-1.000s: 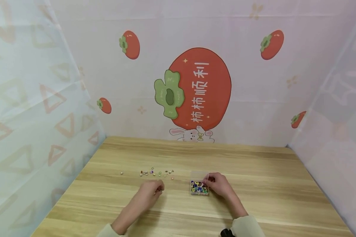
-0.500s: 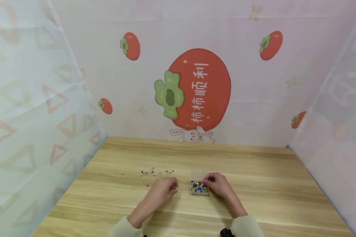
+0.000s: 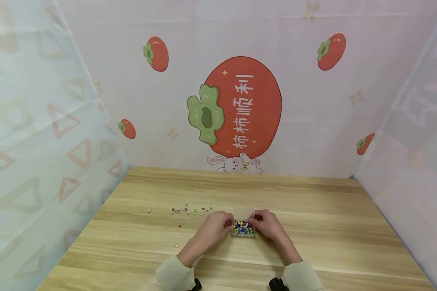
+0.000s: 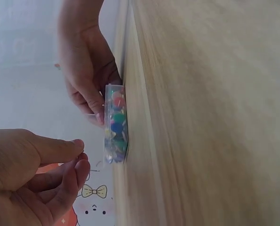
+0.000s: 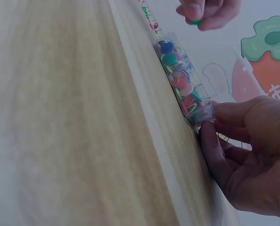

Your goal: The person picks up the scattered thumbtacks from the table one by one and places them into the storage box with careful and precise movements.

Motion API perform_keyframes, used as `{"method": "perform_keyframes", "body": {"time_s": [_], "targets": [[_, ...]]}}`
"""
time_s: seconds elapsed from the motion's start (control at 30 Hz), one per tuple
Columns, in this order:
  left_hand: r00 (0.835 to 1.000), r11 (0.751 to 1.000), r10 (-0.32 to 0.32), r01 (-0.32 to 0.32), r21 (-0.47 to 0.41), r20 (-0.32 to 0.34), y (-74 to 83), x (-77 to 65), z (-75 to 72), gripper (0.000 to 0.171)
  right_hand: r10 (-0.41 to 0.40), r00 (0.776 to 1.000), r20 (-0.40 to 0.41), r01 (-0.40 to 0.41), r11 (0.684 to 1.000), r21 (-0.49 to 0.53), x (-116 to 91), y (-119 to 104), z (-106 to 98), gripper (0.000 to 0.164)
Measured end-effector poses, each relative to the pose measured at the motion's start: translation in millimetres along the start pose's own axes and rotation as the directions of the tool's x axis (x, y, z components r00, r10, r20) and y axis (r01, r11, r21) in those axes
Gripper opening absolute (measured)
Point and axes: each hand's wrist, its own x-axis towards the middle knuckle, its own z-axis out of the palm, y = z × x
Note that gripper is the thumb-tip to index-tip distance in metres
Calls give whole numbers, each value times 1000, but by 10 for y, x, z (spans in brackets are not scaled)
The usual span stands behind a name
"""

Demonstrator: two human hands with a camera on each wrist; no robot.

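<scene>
A small clear plastic box (image 3: pixel 243 235) full of colourful thumbtacks sits on the table, its transparent lid (image 3: pixel 243 213) raised at the back. My right hand (image 3: pixel 267 224) holds the box at its right side; in the right wrist view the thumb and fingers (image 5: pixel 215 146) pinch its corner. My left hand (image 3: pixel 215 227) is at the left edge of the box, close over it. Between its thumb and fingertips is a green thumbtack (image 5: pixel 195 21), mostly hidden by the fingers. The left wrist view shows the left hand (image 4: pixel 45 174) apart from the box.
Loose thumbtacks (image 3: pixel 185 209) lie scattered on the wooden table (image 3: pixel 313 242), left of the box. A single one (image 3: pixel 149 211) lies farther left, and two more (image 3: pixel 178 227) lie nearer the front. A printed wall sheet (image 3: pixel 302 101) rises behind the table.
My left hand has moved right across the table to the box, uncovering thumbtacks near the front left. My right hand has kept its hold on the box.
</scene>
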Motion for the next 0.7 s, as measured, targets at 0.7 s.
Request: {"method": "perform_keyframes", "body": {"time_s": [0.7], "targets": [[999,998,27,-29,-56,-28,2,171,102,7,12,1000,23,-12,1000,3,18,-33,-32,9]]}}
